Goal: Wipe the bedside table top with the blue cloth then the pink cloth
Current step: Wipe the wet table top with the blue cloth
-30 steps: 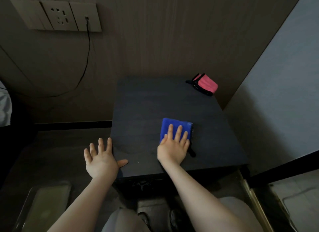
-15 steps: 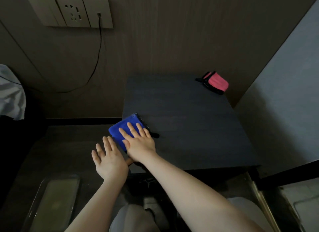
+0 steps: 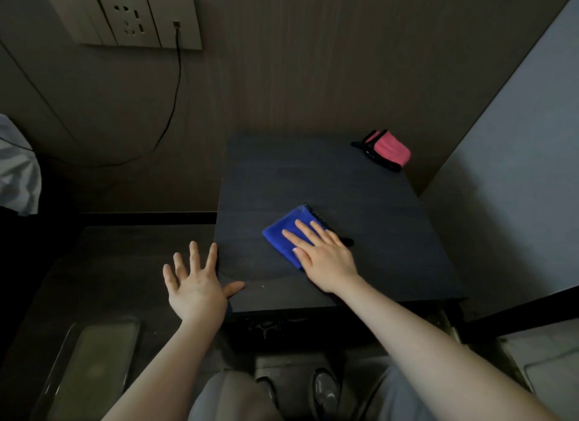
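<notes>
The dark bedside table point(image 3: 360, 198) fills the middle of the view. A folded blue cloth point(image 3: 286, 229) lies on its near half, and my right hand point(image 3: 322, 257) presses flat on it with fingers spread. The pink cloth point(image 3: 391, 149), folded with a black edge, sits at the table's far right corner. My left hand point(image 3: 195, 282) is open with fingers apart at the table's near left corner, its thumb resting on the top.
A wall socket panel point(image 3: 125, 20) with a black cable point(image 3: 170, 107) hangs at the upper left. A pale wall point(image 3: 507, 185) stands close on the right. White bedding point(image 3: 15, 169) shows at the left edge. A clear tray point(image 3: 91, 367) lies on the floor at the lower left.
My right hand slid the blue cloth from the near middle to the table's left edge, then back toward the middle. My left hand stayed open by the near left corner.
</notes>
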